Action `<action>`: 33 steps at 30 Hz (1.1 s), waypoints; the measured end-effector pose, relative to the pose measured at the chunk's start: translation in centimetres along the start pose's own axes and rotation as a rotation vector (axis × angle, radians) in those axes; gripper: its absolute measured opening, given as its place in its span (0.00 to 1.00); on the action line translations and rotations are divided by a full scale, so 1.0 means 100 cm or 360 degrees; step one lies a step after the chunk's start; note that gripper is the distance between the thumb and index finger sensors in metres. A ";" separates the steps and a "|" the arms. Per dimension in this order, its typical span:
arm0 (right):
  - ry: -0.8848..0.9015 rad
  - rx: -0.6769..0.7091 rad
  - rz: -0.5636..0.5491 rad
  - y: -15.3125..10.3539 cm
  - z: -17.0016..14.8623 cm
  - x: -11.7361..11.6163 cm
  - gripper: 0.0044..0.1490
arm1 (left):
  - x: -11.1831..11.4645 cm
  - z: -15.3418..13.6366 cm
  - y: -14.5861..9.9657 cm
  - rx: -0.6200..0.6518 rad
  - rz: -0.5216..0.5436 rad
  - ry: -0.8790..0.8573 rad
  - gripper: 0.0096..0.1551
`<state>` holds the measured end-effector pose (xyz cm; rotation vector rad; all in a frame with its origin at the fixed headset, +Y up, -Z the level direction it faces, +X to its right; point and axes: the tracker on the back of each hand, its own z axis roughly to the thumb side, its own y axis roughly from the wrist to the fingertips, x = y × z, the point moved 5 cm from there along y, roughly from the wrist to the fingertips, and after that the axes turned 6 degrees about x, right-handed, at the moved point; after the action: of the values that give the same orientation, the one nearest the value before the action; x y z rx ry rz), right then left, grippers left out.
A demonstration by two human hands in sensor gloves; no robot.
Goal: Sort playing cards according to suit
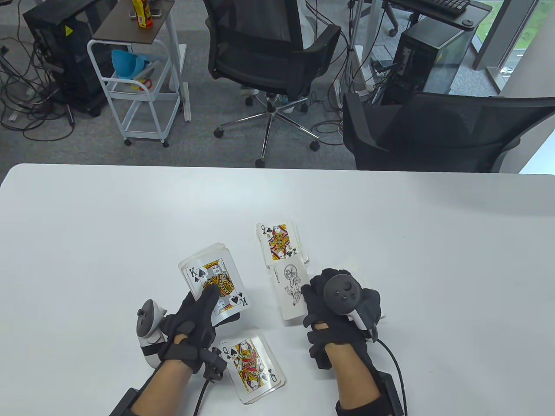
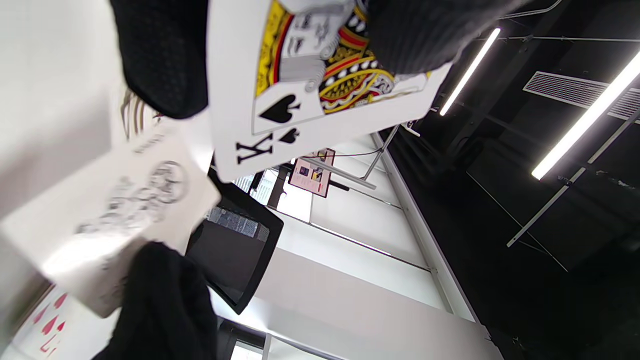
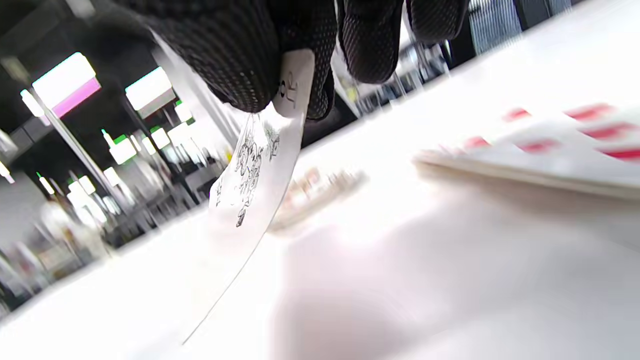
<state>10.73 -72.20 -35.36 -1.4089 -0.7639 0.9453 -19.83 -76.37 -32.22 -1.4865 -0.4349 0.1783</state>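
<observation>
Right hand (image 1: pixel 342 299) pinches the joker card (image 1: pixel 291 288) above the desk (image 1: pixel 86 242), long axis near-to-far, just near the clubs pile (image 1: pixel 279 242); left hand (image 1: pixel 195 316) grips the deck (image 1: pixel 214 284), king of spades uppermost.

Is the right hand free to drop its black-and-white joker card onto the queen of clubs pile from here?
Probably yes. The right hand pinches the black-and-white joker card just short of the queen of clubs pile, and only bare white table lies around that pile.
</observation>
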 end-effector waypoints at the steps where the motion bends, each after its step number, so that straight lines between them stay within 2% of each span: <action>1: -0.0075 -0.0026 0.0074 0.001 0.002 -0.007 0.23 | 0.000 0.000 0.000 -0.0001 0.0002 0.0002 0.30; 8: -0.0662 -0.0154 0.0218 0.011 0.007 -0.038 0.26 | -0.001 0.000 -0.001 -0.0010 0.0009 0.0004 0.30; 13: -0.0664 -0.0175 0.0216 0.013 0.005 -0.043 0.30 | 0.001 -0.002 -0.001 -0.0030 -0.0006 0.0016 0.31; 19: -0.0595 -0.0171 0.0155 0.012 0.002 -0.035 0.35 | 0.005 -0.005 0.000 -0.0050 -0.0031 0.0033 0.30; 27: -0.0333 0.0078 -0.0250 -0.007 0.025 0.002 0.33 | 0.010 -0.011 0.000 -0.0117 -0.0096 0.0042 0.31; 33: -0.0058 0.0379 -0.0516 -0.026 0.053 0.015 0.34 | 0.015 -0.016 0.000 -0.0152 -0.0140 0.0050 0.31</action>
<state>6.91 -68.21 -32.72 -1.0264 -0.8475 0.7804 -17.83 -77.24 -31.96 -1.5586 -0.4882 0.0647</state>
